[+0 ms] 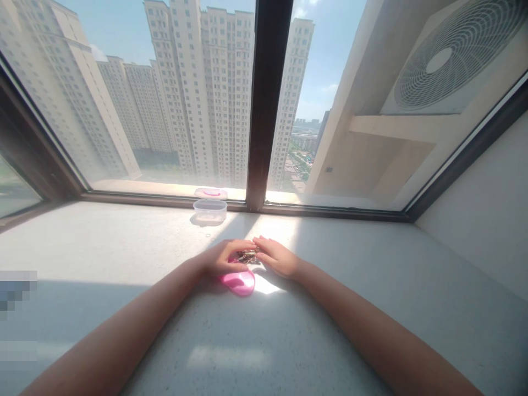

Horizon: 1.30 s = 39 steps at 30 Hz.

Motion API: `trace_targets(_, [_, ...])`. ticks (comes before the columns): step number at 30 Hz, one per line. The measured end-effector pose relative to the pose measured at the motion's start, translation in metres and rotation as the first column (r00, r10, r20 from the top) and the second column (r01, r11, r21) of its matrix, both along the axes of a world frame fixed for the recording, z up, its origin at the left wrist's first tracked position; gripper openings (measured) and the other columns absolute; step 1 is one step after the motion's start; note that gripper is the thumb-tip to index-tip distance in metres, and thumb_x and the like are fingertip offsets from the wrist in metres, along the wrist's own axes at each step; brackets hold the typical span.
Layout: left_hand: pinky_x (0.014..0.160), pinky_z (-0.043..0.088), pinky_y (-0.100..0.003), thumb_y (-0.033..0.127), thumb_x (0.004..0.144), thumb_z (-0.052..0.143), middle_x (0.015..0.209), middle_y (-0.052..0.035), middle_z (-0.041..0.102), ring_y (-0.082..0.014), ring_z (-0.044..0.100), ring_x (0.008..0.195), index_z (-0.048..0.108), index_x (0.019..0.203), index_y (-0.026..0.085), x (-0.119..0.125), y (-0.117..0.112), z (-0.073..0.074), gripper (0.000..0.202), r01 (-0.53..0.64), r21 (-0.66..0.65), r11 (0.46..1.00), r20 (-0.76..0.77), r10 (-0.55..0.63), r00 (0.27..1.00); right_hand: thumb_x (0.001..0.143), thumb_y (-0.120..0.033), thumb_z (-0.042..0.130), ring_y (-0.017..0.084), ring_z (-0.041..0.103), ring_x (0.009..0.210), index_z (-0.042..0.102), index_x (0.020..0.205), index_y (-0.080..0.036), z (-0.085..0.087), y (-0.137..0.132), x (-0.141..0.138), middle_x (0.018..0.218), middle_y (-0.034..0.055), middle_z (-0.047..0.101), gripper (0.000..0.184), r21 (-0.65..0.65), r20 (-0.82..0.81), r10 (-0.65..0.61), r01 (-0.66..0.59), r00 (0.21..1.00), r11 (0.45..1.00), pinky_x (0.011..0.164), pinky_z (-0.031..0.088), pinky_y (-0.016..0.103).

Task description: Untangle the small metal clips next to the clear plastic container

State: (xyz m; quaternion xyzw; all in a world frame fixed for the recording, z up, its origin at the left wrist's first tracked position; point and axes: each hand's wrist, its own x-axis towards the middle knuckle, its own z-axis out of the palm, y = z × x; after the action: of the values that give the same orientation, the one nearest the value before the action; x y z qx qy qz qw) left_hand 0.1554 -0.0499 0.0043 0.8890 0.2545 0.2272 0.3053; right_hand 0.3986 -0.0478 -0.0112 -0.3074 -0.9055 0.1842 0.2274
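A small heap of shiny metal pieces (248,257) lies between my two hands on the white sill; their exact kind is too small to make out. My left hand (223,257) curves around the heap's left side, thumb and fingers apart. From the right, my right hand (277,257) reaches in with its fingers stretched out, the tips at the heap's edge. Under and in front of my left hand sits a glossy pink plastic piece (241,282), partly hidden by that hand.
A clear plastic box (210,211) stands by the window frame, with a clear lid (211,193) bearing a pink mark behind it. A tiny ring-like item (208,235) lies in front of the box. The dark window post (264,137) rises beyond my hands.
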Motion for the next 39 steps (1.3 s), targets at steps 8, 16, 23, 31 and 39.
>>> trace_targets(8, [0.116, 0.028, -0.047, 0.051, 0.090, 0.052, 0.150, -0.0091, 0.041, -0.0319, 0.039, 0.137, 0.053, 0.138, 0.023, -0.020, 0.004, 0.007, 0.055, -0.307, 0.140, 0.941, -0.076, 0.319, 0.945, 0.096, -0.040, 0.047, 0.033, 0.041, 0.135, 0.055, 0.133, -0.016, -0.010, -0.003, 0.008, 0.139, 0.0157, 0.053, 0.045, -0.057, -0.064, -0.066, 0.062, 0.996, 0.996, 0.111, 0.032, 0.053])
trace_targets(16, [0.118, 0.021, -0.049, 0.062, 0.093, 0.035, 0.152, -0.0104, 0.037, -0.0302, 0.028, 0.143, 0.046, 0.142, 0.016, -0.040, 0.024, -0.008, 0.068, -0.451, 0.143, 0.881, -0.207, 0.472, 0.857, 0.096, -0.041, 0.045, 0.031, 0.052, 0.125, 0.063, 0.124, -0.019, -0.002, -0.009, 0.007, 0.123, 0.0132, 0.065, 0.039, -0.042, -0.121, -0.042, 0.037, 0.992, 0.998, 0.107, 0.038, 0.047])
trace_targets(23, [0.117, 0.021, -0.050, 0.063, 0.093, 0.033, 0.151, -0.0097, 0.038, -0.0309, 0.029, 0.142, 0.049, 0.140, 0.019, -0.038, 0.023, -0.008, 0.067, -0.441, 0.170, 0.881, -0.283, 0.472, 0.835, 0.096, -0.038, 0.047, 0.031, 0.049, 0.129, 0.061, 0.125, -0.021, -0.002, -0.007, 0.008, 0.126, 0.0114, 0.064, 0.036, -0.047, -0.107, 0.004, -0.010, 0.994, 0.999, 0.108, 0.036, 0.048])
trace_targets(31, [0.118, 0.024, -0.043, 0.065, 0.092, 0.034, 0.152, -0.0091, 0.036, -0.0287, 0.031, 0.142, 0.051, 0.139, 0.019, -0.036, 0.020, -0.006, 0.068, -0.433, 0.156, 0.888, -0.268, 0.460, 0.846, 0.097, -0.038, 0.046, 0.030, 0.051, 0.128, 0.061, 0.124, -0.022, -0.006, -0.005, 0.009, 0.129, 0.0110, 0.063, 0.035, -0.035, -0.095, 0.006, -0.009, 0.995, 0.999, 0.107, 0.036, 0.046])
trace_targets(39, [0.115, 0.028, -0.045, 0.059, 0.094, 0.033, 0.147, -0.0115, 0.046, -0.0288, 0.038, 0.137, 0.058, 0.129, 0.018, -0.035, 0.022, -0.007, 0.060, -0.564, 0.224, 0.795, -0.159, 0.601, 0.783, 0.099, -0.037, 0.041, 0.029, 0.052, 0.125, 0.062, 0.121, -0.021, -0.002, -0.005, 0.007, 0.126, 0.0112, 0.064, 0.035, -0.050, -0.056, 0.024, -0.027, 0.998, 0.998, 0.107, 0.035, 0.046])
